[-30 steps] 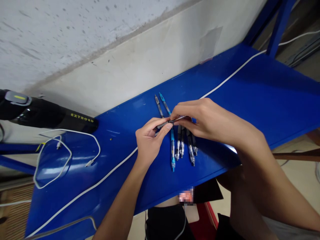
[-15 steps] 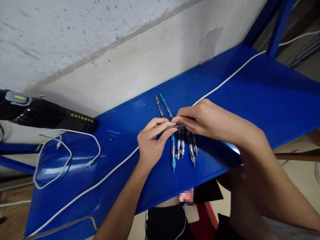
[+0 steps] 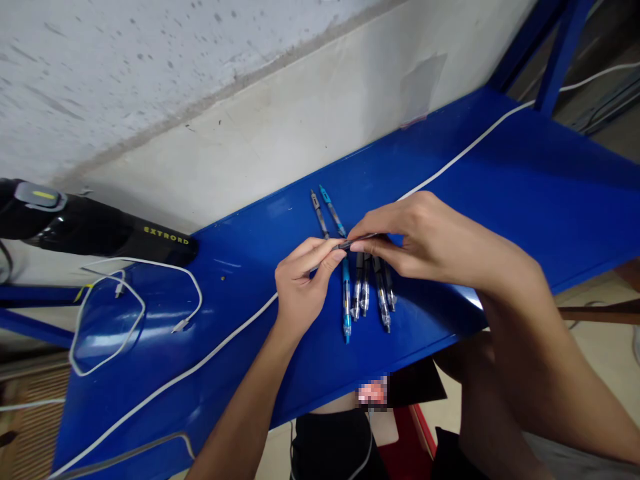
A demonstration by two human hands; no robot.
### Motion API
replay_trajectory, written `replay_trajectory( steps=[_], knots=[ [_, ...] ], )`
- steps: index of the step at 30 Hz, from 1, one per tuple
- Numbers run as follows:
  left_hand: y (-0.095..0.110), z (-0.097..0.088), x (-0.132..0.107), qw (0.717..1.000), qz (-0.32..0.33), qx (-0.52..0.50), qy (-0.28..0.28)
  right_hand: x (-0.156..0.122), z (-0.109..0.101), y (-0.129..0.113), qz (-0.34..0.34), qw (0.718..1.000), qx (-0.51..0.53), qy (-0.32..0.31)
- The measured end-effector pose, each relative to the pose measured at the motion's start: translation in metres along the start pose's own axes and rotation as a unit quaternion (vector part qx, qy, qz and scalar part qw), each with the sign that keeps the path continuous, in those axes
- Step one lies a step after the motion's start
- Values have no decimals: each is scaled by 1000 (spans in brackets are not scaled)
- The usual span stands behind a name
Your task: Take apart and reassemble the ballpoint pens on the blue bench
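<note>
the left hand [image 3: 303,287] and right hand [image 3: 425,243] have closed in on a dark pen [image 3: 345,245], both grips pinching it at the fingertips (more pens [image 3: 358,290] lie just below). the next move calls for holding that pinch steady.

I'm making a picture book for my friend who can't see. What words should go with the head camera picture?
The left hand and right hand pinch a thin dark pen between them, above a group of black and blue clicky pens lying on a blue metal shelf. A white cable runs along the shelf.
</note>
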State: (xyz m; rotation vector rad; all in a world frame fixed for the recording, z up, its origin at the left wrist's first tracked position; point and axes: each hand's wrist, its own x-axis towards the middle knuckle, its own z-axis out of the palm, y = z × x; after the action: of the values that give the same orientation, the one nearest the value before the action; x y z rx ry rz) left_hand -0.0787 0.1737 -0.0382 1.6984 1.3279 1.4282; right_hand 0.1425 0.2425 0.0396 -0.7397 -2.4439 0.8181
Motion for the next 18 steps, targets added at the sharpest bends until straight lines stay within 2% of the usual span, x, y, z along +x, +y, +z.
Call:
replay_trajectory(
  steps=[11, 15, 18],
  knots=[
    [4, 2, -1, 998, 47, 35, -5, -1, -2, 0, 48, 999, -5, -16],
    [4, 1, 0, 998, 54, 38, -11, 0, 0, -1, 69, 997, 35, 19],
    [1, 2, -1, 998, 41, 47, -11, 3, 7, -1, 53, 993, 81, 62]
  ],
)
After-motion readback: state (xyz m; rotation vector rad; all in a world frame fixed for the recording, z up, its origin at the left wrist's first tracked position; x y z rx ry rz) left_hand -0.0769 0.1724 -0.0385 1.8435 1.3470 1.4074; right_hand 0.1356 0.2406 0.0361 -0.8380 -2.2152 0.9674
